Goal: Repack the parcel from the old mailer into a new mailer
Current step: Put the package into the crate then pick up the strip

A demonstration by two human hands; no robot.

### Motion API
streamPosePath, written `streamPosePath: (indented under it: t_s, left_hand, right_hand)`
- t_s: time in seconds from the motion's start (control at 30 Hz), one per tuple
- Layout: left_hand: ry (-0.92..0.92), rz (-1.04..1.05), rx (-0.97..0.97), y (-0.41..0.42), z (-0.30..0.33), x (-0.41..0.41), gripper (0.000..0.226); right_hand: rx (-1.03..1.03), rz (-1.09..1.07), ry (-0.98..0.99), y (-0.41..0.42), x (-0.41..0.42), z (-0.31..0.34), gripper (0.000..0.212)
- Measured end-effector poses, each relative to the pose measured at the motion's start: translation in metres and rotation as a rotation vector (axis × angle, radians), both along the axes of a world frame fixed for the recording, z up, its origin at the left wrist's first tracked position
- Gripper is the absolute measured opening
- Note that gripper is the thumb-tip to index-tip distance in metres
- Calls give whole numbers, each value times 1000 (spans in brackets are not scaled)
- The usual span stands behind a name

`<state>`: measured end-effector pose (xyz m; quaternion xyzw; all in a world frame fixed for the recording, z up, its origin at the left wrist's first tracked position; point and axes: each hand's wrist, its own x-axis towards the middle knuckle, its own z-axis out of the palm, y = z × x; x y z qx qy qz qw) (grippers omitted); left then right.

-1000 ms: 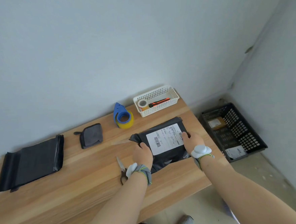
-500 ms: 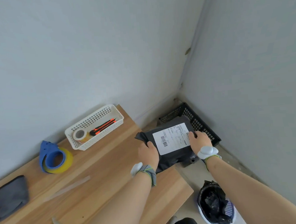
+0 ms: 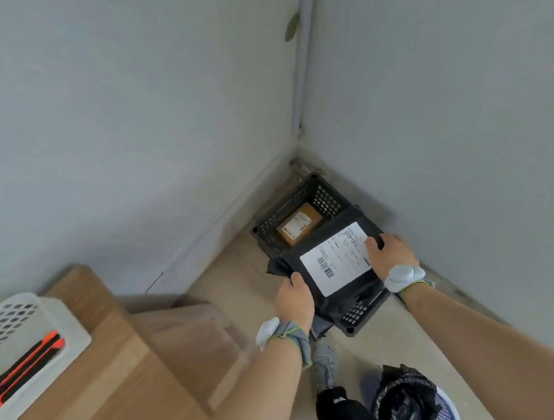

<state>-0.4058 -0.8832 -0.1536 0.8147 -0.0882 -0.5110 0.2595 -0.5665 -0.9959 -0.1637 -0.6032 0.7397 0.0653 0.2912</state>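
**Lowering the repacked mailer into the floor crate**

Gripping the black mailer point(image 3: 335, 264) from both sides: left hand point(image 3: 294, 298) closed on the near-left edge, thumb on top, right hand point(image 3: 391, 254) clamped on the far-right edge with fingers across the corner of the white label point(image 3: 338, 258). Held flat and label-up, above the black crate point(image 3: 304, 204) that sits on the floor in the corner of the room, well apart from the wooden table point(image 3: 93, 370).

Judged as the closing step, dropping off the finished parcel. Best done by keeping it level, lowering until it rests on the crate floor, and only then releasing both hands together, not tossing. Worth aiming for the near half of the crate, beside the brown box point(image 3: 299, 228) already lying in the far half, rather than on top of it. Label best left facing up for scanning.

Looks like soft, glossy black plastic film, bulging slightly around flat contents, with loose crumpled flaps at the left corner and along the near edge. Likely to sag if held by 1 side only. Barcode visible on the label; the print too small to read.
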Motion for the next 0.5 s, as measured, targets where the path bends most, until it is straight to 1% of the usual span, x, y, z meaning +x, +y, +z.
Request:
streamPosePath:
  t_s: [0.07, 0.1, 0.13, 0.17, 0.2, 0.23, 0.33, 0.37, 0.4, 0.5]
  left_hand:
    - [55, -2, 50, -62, -102, -30, 28]
    - [69, -9, 82, -71, -113, -27, 26]
    - [95, -22, 91, -86, -143, -32, 25]
    - [99, -25, 114, -90, -149, -31, 26]
    - [116, -6, 164, -100, -168, -35, 26]
    - [94, 14, 177, -101, -176, -33, 26]
    - [70, -23, 252, -123, -248, -42, 37]
    - [82, 10, 260, -128, -272, -46, 38]
    - [111, 44, 270, -131, -282, -48, 38]
    - [120, 34, 238, -140, -322, -53, 46]
  right_hand:
    - [28, -42, 71, -57, -28, -102, 53]
    - [41, -20, 84, -64, -27, -114, 54]
    - [62, -22, 75, -75, -33, -141, 55]
    - [53, -18, 75, -80, -33, -146, 55]
    - [49, -9, 83, -90, -37, -168, 55]
    - [34, 26, 94, -96, -36, -172, 53]
    - [47, 71, 126, -115, -40, -241, 51]
    - [61, 85, 120, -119, -42, -265, 51]
    - [75, 79, 110, -120, -42, -279, 51]
    - [107, 59, 91, -123, -44, -328, 50]
